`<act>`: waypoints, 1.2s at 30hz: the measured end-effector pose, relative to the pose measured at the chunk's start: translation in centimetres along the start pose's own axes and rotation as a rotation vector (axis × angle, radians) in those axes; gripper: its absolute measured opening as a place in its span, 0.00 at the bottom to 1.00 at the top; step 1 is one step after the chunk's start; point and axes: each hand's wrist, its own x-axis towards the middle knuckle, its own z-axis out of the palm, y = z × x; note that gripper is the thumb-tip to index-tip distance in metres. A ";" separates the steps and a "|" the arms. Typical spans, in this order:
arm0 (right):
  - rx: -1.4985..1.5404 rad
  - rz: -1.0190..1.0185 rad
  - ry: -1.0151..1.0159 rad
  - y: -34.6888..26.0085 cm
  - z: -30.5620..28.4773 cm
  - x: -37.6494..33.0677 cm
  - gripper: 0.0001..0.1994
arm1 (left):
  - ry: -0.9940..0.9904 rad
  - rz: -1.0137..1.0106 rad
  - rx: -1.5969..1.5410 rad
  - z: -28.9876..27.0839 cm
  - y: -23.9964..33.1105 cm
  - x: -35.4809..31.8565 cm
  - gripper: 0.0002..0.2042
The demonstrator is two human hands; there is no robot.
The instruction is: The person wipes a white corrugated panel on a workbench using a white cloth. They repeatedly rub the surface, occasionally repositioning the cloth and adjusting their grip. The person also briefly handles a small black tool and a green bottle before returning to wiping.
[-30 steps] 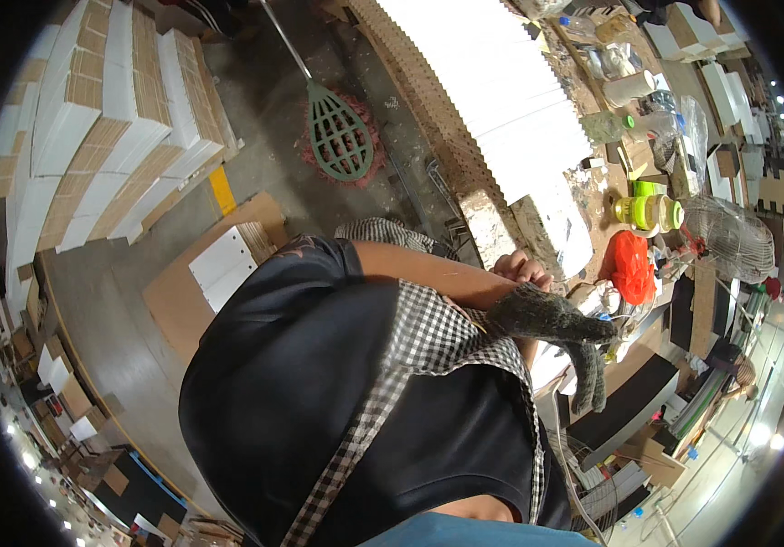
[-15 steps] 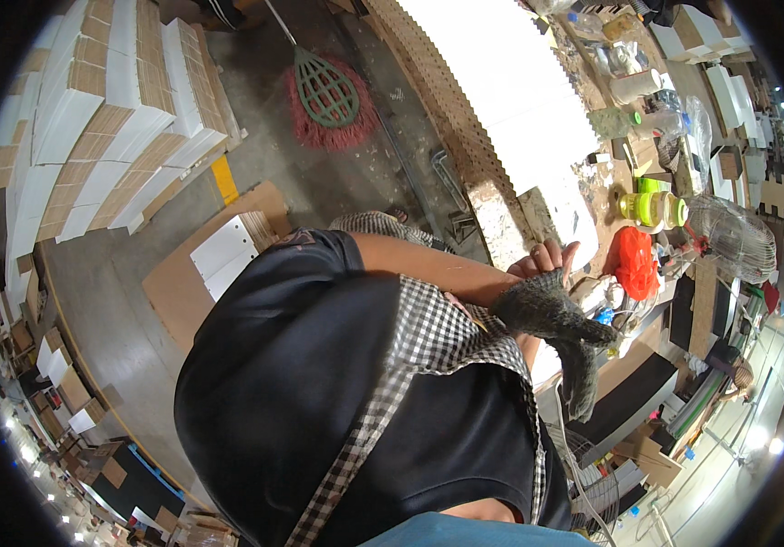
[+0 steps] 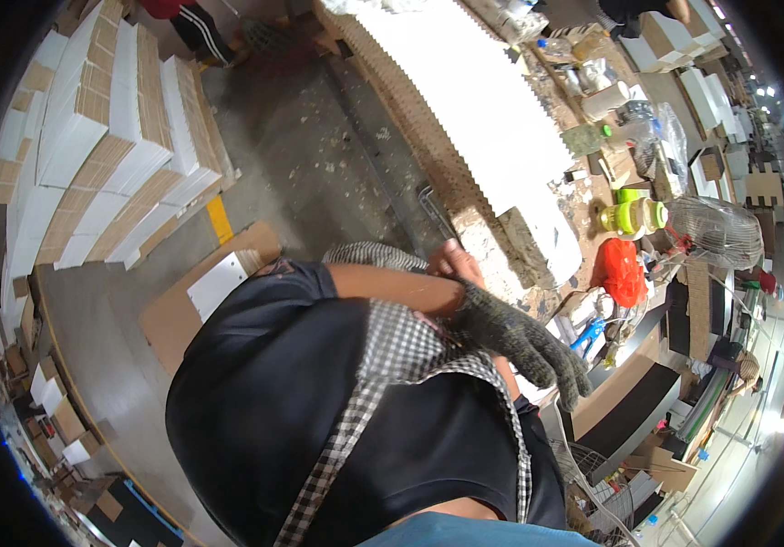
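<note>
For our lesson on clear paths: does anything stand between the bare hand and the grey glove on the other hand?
Nothing visible does. The bare hand sits right at the cuff of the grey glove, apparently touching it.

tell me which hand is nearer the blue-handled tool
Left. The gloved left hand lies just beside the blue-handled tool; the bare right hand sits farther away, behind the left wrist.
</note>
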 end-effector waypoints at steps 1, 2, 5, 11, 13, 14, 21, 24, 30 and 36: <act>-0.011 0.017 0.016 -0.1 0.6 -0.3 0.26 | -0.071 -0.042 0.163 -0.2 1.6 0.0 0.12; -0.016 -0.010 -0.050 0.4 0.2 -0.2 0.25 | -0.130 -0.062 0.302 -0.3 3.0 0.2 0.13; 0.091 -0.174 -0.222 1.9 -1.2 0.5 0.23 | -0.272 -0.016 0.721 0.2 6.7 0.3 0.14; -0.332 -0.095 0.002 2.7 -0.7 -1.7 0.17 | -0.156 0.257 1.325 -1.1 10.7 1.6 0.17; -0.409 -0.003 0.046 2.0 1.4 -2.9 0.14 | -0.002 0.288 1.499 -2.5 12.5 1.5 0.18; -0.439 0.027 0.082 2.0 1.9 -2.9 0.14 | 0.083 0.288 1.588 -3.4 13.1 1.4 0.19; -0.887 -1.001 0.222 -1.0 7.3 2.5 0.16 | 0.456 0.131 1.964 -12.8 14.7 -0.2 0.15; -1.007 -1.089 0.319 -1.6 10.3 7.1 0.17 | 0.514 0.059 2.081 -17.3 17.4 -1.3 0.14; -1.107 -1.191 0.199 -3.5 17.9 19.2 0.13 | 0.721 -0.125 2.256 -27.4 26.5 -6.1 0.12; -0.124 -0.425 -0.105 -2.8 24.6 28.3 0.08 | 0.814 -0.457 2.181 -37.3 31.9 -11.8 0.15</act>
